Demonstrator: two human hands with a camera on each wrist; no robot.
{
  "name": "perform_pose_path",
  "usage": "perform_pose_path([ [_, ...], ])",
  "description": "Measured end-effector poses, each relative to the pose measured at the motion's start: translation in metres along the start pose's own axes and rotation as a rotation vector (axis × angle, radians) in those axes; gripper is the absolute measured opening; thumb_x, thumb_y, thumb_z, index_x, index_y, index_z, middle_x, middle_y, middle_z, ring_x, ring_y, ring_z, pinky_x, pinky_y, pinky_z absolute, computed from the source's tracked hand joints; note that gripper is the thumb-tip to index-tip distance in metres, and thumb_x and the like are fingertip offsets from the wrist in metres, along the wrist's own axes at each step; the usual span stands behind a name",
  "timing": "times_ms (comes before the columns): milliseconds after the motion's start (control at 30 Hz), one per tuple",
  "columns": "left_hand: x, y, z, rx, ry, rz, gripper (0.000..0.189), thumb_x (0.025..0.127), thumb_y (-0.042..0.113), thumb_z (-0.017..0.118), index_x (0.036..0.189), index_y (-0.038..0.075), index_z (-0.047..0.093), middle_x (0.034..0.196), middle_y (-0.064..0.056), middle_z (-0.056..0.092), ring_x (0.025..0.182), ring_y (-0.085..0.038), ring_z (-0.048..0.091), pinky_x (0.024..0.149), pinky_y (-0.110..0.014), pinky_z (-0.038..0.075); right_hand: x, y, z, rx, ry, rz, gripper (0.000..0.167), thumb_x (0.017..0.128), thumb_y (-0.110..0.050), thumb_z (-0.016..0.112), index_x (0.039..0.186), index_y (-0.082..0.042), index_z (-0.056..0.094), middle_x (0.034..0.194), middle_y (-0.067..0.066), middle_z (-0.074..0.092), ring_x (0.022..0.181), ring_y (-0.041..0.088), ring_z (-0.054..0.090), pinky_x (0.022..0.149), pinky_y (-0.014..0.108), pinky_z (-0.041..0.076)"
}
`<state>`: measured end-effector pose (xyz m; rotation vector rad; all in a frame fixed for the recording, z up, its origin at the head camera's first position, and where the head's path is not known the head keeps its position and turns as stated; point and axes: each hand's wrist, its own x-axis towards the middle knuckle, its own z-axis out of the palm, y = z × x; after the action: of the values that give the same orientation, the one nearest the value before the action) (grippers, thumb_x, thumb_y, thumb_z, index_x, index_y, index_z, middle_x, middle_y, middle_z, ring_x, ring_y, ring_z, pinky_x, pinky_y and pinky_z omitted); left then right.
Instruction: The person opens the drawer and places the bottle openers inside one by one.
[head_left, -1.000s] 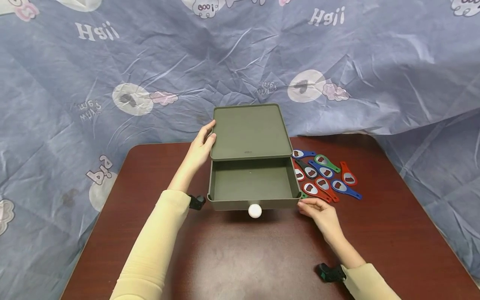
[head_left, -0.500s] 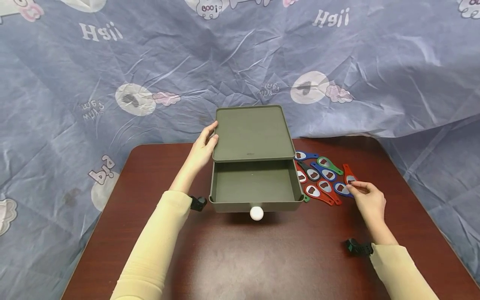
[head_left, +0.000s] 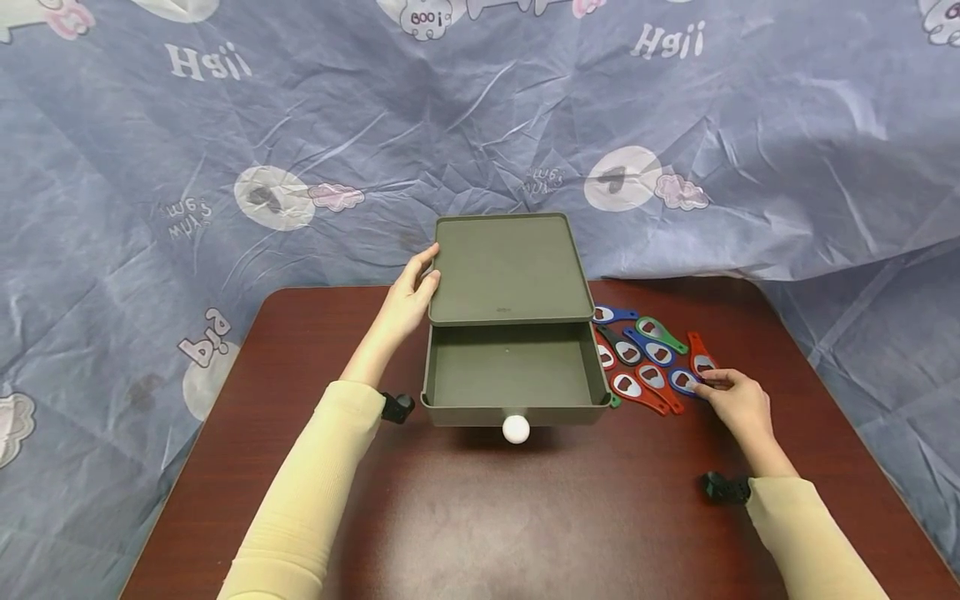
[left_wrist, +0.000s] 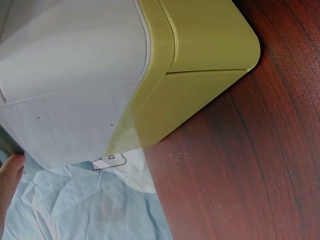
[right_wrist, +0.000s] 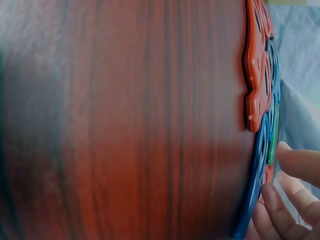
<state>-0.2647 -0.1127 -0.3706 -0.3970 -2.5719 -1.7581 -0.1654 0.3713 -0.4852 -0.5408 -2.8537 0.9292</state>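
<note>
An olive-green drawer box (head_left: 512, 268) stands at the back of the table, its drawer (head_left: 517, 417) pulled out by the white round knob (head_left: 515, 429). Nothing lies inside the drawer. My left hand (head_left: 408, 302) rests its fingertips against the box's left side; the left wrist view catches only part of that hand (left_wrist: 11, 182). To the right, my right hand (head_left: 738, 404) is over the handle end of a blue bottle opener (head_left: 684, 382), next to a red bottle opener (head_left: 702, 361). In the right wrist view its thumb and fingers (right_wrist: 272, 200) are apart, fingertips right beside the blue opener.
Several more bottle openers, red, blue, green (head_left: 660, 333) and black (head_left: 624, 348), lie flat in a cluster against the box's right side. The dark red wooden table (head_left: 600, 517) ends at a printed blue-grey cloth (head_left: 480, 125) hanging behind it.
My right hand has moved from the drawer's front right corner rightward to the blue bottle opener, and stays there in the last half second. My left hand has stayed against the box.
</note>
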Motion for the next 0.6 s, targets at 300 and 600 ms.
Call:
perform_pose_path([
  [300,-0.0014,-0.0001,-0.0013,-0.014,-0.006,0.008,0.050,0.106,0.031,0.041,0.155,0.026,0.031,0.161,-0.004,0.030,0.145,-0.023,0.036,0.118,-0.042,0.032,0.0037,-0.0007,0.0035,-0.067,-0.070,-0.043,0.048,0.084,-0.020,0.075,0.117,0.011,0.059,0.112,0.037,0.060,0.096,0.047,0.054,0.085,0.058,0.043],
  [600,-0.0017,-0.0016,-0.0019,-0.018,-0.009,0.008,0.050,0.106,0.033,0.042,0.155,0.028,0.031,0.161,0.000,0.031,0.145,-0.020,0.035,0.119,-0.042,0.031,0.0057,-0.0002,0.0013,-0.046,-0.114,0.061,0.057,0.082,-0.022,0.079,0.121,0.012,0.053,0.110,0.033,0.062,0.095,0.042,0.055,0.071,0.040,0.041],
])
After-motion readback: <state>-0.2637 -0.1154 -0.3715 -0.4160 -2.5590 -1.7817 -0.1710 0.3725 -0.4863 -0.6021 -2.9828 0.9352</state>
